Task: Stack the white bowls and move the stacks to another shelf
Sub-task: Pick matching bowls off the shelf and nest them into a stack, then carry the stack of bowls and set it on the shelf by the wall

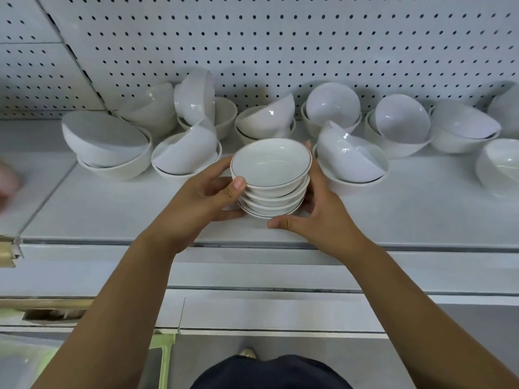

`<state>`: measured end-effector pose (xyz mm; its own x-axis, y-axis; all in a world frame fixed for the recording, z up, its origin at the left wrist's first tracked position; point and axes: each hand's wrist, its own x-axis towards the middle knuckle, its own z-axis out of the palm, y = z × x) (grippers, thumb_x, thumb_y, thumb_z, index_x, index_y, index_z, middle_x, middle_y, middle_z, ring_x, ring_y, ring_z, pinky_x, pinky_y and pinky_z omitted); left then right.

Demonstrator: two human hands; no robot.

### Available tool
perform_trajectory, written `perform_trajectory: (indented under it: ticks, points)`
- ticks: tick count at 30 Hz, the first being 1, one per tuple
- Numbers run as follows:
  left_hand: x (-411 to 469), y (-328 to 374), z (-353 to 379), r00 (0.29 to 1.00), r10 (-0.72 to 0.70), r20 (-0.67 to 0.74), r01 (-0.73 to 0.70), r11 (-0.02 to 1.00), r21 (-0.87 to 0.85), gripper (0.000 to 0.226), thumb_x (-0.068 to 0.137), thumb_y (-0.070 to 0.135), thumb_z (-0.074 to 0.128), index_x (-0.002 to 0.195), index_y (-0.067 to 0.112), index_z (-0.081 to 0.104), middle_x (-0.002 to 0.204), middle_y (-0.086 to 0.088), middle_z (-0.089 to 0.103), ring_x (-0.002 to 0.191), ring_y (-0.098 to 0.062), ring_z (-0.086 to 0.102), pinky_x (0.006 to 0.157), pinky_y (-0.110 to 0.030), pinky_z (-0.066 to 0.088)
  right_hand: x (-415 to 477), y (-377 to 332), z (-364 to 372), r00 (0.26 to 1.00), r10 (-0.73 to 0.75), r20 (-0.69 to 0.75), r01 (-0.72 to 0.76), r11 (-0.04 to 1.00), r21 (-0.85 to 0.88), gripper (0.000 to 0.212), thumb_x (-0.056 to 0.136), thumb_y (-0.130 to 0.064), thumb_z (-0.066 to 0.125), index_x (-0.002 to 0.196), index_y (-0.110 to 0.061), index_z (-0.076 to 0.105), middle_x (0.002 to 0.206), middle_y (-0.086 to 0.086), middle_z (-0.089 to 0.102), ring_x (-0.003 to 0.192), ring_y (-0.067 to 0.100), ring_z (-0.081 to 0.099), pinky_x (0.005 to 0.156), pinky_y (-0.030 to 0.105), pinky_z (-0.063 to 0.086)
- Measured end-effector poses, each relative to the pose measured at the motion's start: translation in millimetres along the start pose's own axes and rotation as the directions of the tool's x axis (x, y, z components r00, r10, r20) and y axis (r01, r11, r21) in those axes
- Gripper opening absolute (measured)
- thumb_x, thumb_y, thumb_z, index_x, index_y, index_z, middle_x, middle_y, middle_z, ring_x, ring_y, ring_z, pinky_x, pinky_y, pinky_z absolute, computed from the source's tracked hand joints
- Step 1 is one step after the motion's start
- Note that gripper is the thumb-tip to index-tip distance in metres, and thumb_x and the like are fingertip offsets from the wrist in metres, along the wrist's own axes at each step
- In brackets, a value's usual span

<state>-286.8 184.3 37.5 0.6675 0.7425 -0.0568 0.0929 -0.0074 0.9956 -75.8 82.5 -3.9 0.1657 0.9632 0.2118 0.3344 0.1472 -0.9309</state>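
On the shelf, both hands clasp a stack of white bowls.

My only view comes from the camera on my head, a wide-angle lens looking forward and down along both forearms at the shelf. It is close enough that my left hand and right hand, holding the stack, sit dead centre. The pegboard bows across 12 o'clock, loose bowls span 9 to 3 o'clock, and my dark clothing and a shoe tip show at 6 o'clock, straight below the lens.
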Motion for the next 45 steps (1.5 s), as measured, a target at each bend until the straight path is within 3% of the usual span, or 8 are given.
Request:
perform_trajectory:
  ticks: [4,15,20,26,29,34,39,45]
  points:
    - [-1,0,1,1.000,0.020,-0.003,-0.020,1.000,0.009,0.060,0.091,0.041,0.064,0.149,0.034,0.052,0.131,0.002,0.073,0.123,-0.021,0.069,0.096,-0.040,0.061,1,1,-2,1.000,0.023,-0.011,-0.022,0.999,0.027,0.130,0.065,-0.021,0.096,0.162,-0.040,0.013,0.158,-0.016,0.042,0.146,0.006,0.041,0.118,0.044,0.043]
    - [-25,13,11,0.995,0.046,-0.083,-0.044,0.999,0.032,0.062,0.090,0.047,0.063,0.149,0.036,0.052,0.126,0.000,0.075,0.120,-0.021,0.070,0.093,-0.044,0.062,-13,-17,1,0.997,0.005,-0.075,-0.003,1.000,0.025,0.124,0.056,-0.017,0.101,0.158,-0.032,0.033,0.141,-0.017,0.061,0.130,0.003,0.057,0.108,0.026,0.050]
    - [-43,28,33,0.988,0.078,-0.130,-0.074,0.997,0.030,0.061,0.089,0.048,0.061,0.149,0.037,0.053,0.120,0.004,0.077,0.116,-0.018,0.072,0.088,-0.037,0.063,-32,-36,-14,0.996,-0.035,-0.087,0.037,0.999,0.025,0.124,0.053,-0.021,0.102,0.156,-0.038,0.036,0.137,-0.021,0.063,0.128,0.001,0.058,0.108,0.029,0.051]
    - [-67,45,88,0.983,0.117,-0.142,-0.114,0.993,0.026,0.062,0.087,0.049,0.062,0.147,0.036,0.056,0.116,0.000,0.079,0.112,-0.018,0.074,0.084,-0.036,0.064,-84,-55,-52,0.994,-0.032,-0.106,0.037,0.998,0.050,0.143,0.052,-0.024,0.101,0.157,-0.057,0.009,0.147,-0.017,0.057,0.133,-0.003,0.053,0.111,0.025,0.047]
    - [-77,49,125,0.984,0.130,-0.121,-0.128,0.992,0.019,0.060,0.089,0.048,0.061,0.148,0.036,0.055,0.117,0.000,0.078,0.110,-0.020,0.074,0.085,-0.039,0.064,-116,-61,-80,0.993,-0.034,-0.115,0.039,0.998,0.042,0.140,0.056,-0.022,0.100,0.153,-0.063,0.009,0.149,-0.019,0.055,0.134,-0.001,0.053,0.111,0.032,0.049]
    - [-85,52,193,0.987,0.142,-0.077,-0.141,0.990,0.025,0.062,0.087,0.053,0.061,0.147,0.038,0.057,0.115,0.005,0.079,0.107,-0.020,0.075,0.085,-0.041,0.064,-174,-61,-132,0.986,-0.028,-0.164,0.027,1.000,-0.008,0.143,0.057,-0.019,0.099,0.160,-0.051,0.005,0.145,-0.025,0.056,0.133,-0.001,0.055,0.109,0.026,0.049]
    - [-86,56,265,0.985,0.170,0.013,-0.171,0.985,0.017,0.054,0.092,0.047,0.059,0.145,0.036,0.058,0.106,0.008,0.080,0.096,-0.012,0.076,0.079,-0.034,0.065,-234,-60,-182,0.965,-0.012,-0.261,-0.001,0.999,-0.050,0.142,0.059,-0.019,0.099,0.160,-0.050,0.004,0.147,-0.021,0.056,0.135,-0.002,0.053,0.109,0.022,0.047]
    - [-82,62,339,0.977,0.180,0.115,-0.180,0.984,-0.016,0.055,0.091,0.047,0.060,0.144,0.033,0.060,0.105,0.008,0.080,0.101,-0.010,0.076,0.083,-0.027,0.063,-293,-57,-235,0.931,0.001,-0.365,-0.037,0.995,-0.092,0.140,0.062,-0.016,0.098,0.160,-0.051,0.004,0.149,-0.020,0.054,0.136,0.001,0.053,0.112,0.030,0.048]
